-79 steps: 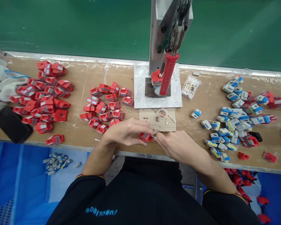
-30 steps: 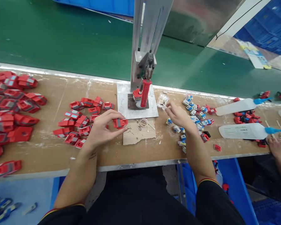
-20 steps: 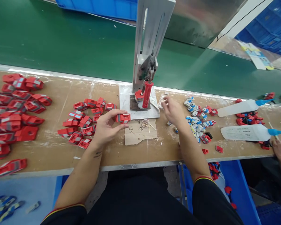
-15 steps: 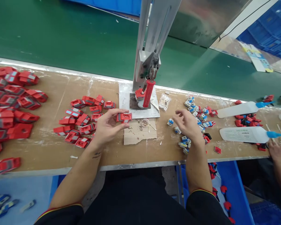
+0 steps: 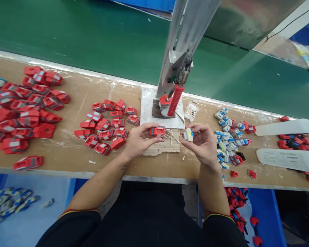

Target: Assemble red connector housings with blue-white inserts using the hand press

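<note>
My left hand (image 5: 138, 140) pinches a small red plastic housing (image 5: 157, 131) over the brown cardboard pad (image 5: 164, 146). My right hand (image 5: 203, 142) holds a small grey, blue and yellow plastic part (image 5: 188, 134) just right of it; the two parts sit a short gap apart. Behind them stands a hand press (image 5: 179, 65) with a red ribbed handle (image 5: 175, 100) on a metal base plate (image 5: 147, 109), a red housing sitting in its fixture.
Red housings lie in a loose group (image 5: 106, 125) left of centre and a bigger heap (image 5: 23, 106) far left. Grey-blue parts (image 5: 228, 137) are piled at the right, beside a bag of cotton swabs (image 5: 191, 111). White plastic pieces (image 5: 285, 159) lie far right. A green conveyor belt (image 5: 92, 41) runs behind.
My right hand went to the swab bag and the pile of blue-grey parts, then came back toward centre holding one. My left hand kept the red housing. The view shifted right.
</note>
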The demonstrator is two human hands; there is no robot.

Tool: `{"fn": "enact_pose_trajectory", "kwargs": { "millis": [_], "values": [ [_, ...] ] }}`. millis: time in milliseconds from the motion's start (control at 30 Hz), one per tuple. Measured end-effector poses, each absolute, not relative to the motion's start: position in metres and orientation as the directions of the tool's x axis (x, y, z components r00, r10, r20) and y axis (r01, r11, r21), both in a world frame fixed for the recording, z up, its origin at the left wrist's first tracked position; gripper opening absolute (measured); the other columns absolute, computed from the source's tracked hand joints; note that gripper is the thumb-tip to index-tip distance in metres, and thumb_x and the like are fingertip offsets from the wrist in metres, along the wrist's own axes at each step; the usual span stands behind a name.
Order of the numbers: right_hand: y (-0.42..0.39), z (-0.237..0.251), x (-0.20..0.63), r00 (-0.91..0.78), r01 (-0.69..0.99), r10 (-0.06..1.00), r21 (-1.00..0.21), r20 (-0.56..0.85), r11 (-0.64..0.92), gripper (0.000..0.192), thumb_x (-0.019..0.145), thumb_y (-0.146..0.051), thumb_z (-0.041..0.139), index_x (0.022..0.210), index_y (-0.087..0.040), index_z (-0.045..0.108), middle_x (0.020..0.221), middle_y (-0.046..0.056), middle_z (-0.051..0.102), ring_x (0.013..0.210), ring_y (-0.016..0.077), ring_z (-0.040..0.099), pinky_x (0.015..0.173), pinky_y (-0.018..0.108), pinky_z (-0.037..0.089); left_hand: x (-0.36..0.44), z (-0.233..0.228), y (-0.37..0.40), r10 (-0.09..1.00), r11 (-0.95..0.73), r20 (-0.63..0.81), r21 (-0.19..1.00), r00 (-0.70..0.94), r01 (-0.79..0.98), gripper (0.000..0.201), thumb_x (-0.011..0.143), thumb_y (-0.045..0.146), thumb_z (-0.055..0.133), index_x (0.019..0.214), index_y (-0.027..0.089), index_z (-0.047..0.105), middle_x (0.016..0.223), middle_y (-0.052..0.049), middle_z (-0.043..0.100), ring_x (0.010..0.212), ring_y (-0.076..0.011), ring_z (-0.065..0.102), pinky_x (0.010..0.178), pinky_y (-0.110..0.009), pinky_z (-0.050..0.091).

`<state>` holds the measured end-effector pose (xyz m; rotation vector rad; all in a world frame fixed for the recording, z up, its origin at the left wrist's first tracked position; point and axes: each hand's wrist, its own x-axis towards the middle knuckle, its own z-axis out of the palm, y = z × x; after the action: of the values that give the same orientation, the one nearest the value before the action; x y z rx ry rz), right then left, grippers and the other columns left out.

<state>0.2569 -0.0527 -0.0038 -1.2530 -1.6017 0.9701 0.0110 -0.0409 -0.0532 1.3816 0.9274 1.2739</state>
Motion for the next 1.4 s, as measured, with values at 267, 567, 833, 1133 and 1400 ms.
{"fn": "enact_pose_trajectory", "kwargs": {
  "millis": [267,567,833,1133,1400],
  "values": [
    [-0.049,-0.009,0.211,-0.085,0.212,0.987,-0.966,0.134,0.150,0.063,0.073,-0.083,0.074,0.098,-0.029,0.054,0.108,0.010,0.067,0.108,0.0288,0.068,0.090,0.046,0.061,0.016,-0.052,-0.048,0.948,-0.309,0.310,0.951,0.079,-0.026,0.051,0.080,0.051,0.089,0.116,0.017,0.076,0.109,-0.011,0.084,0.093,-0.0240,0.084,0.087,-0.033,0.072],
    [-0.054,-0.023,0.219,-0.170,0.119,0.983,-0.989,0.071,0.092,0.051,0.084,-0.069,0.070,0.107,-0.029,0.048,0.127,0.013,0.066,0.100,0.0267,0.074,0.086,0.047,0.065,0.015,-0.050,-0.048,0.878,-0.475,0.478,0.863,0.026,0.169,0.038,0.087,0.042,0.085,0.116,0.019,0.077,0.106,-0.009,0.085,0.087,-0.0201,0.083,0.076,-0.027,0.069],
    [-0.055,-0.022,0.213,-0.104,-0.095,0.987,-0.989,0.126,0.116,0.051,0.075,-0.054,0.092,0.107,-0.029,0.062,0.115,0.006,0.076,0.088,0.0224,0.078,0.077,0.037,0.066,0.015,-0.048,-0.048,0.785,-0.603,0.618,0.755,0.026,0.256,0.034,0.090,0.035,0.083,0.118,0.017,0.076,0.105,-0.008,0.085,0.084,-0.0162,0.082,0.074,-0.023,0.066],
    [-0.072,-0.016,0.190,0.060,0.128,0.972,-0.967,0.229,0.220,0.037,0.076,-0.033,0.095,0.106,-0.026,0.075,0.095,0.002,0.079,0.078,0.0173,0.078,0.071,0.029,0.070,0.014,-0.050,-0.049,0.725,-0.651,0.688,0.660,0.048,0.374,0.031,0.093,0.027,0.079,0.123,0.020,0.073,0.110,-0.007,0.084,0.096,-0.0180,0.083,0.088,-0.025,0.067],
    [-0.074,-0.018,0.187,-0.001,0.299,0.945,-0.901,0.328,0.314,0.028,0.082,-0.031,0.090,0.106,-0.025,0.076,0.100,0.005,0.078,0.080,0.0172,0.078,0.070,0.030,0.071,0.018,-0.058,-0.057,0.568,-0.692,0.821,0.441,0.054,0.571,0.028,0.095,0.013,0.071,0.123,0.021,0.072,0.117,-0.009,0.083,0.099,-0.0175,0.083,0.087,-0.020,0.066]
  ]
}}
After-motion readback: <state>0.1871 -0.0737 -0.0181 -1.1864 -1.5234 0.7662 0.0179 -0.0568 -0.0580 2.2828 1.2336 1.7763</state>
